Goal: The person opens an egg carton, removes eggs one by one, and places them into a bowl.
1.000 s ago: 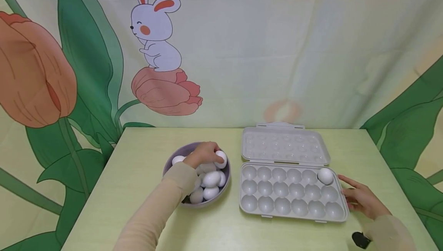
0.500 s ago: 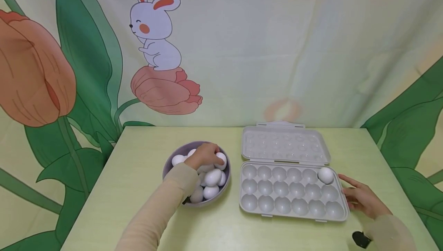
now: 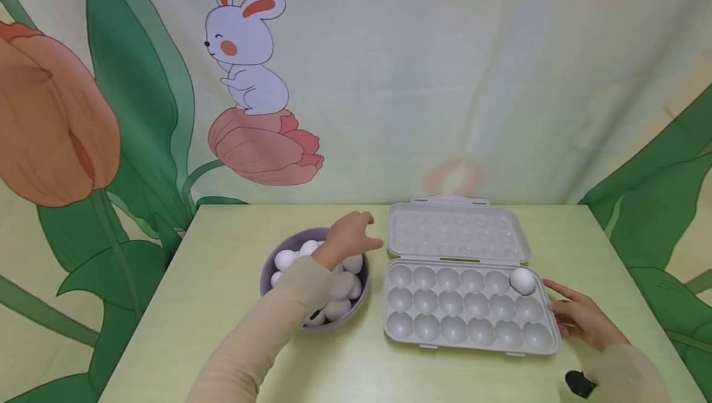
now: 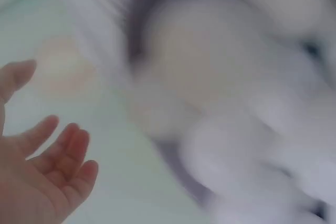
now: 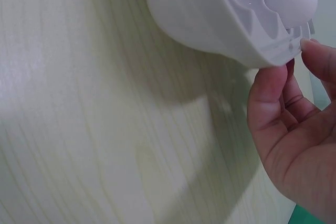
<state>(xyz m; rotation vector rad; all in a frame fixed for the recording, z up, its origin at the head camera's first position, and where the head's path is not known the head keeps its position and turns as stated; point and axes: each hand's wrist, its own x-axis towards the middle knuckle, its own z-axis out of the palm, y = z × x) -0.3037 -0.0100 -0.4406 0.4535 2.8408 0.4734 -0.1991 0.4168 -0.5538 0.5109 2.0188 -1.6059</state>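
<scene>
A grey-purple bowl (image 3: 266, 276) heaped with white eggs (image 3: 286, 259) stands left of centre. My left hand (image 3: 350, 234) hovers over its far right rim, fingers spread and relaxed. In the left wrist view this hand (image 4: 47, 166) holds nothing, and the eggs beside it are blurred. To the right lies an unfolded light-grey egg carton (image 3: 464, 347), with one egg (image 3: 523, 281) in its far right corner hollow. My right hand (image 3: 586, 319) is at the carton's right end. The right wrist view shows thumb and fingers pinching the carton's rim (image 5: 252, 56).
The carton's lid (image 3: 458, 233) is folded back toward the printed curtain (image 3: 389, 81) behind the table. A black piece (image 3: 580, 384) sits by the right sleeve. Pale wood-grain table top (image 3: 356, 372) runs along the front.
My left hand has let go of an egg, which stays in the bowl, and has risen up and to the right. The right hand keeps its place at the carton.
</scene>
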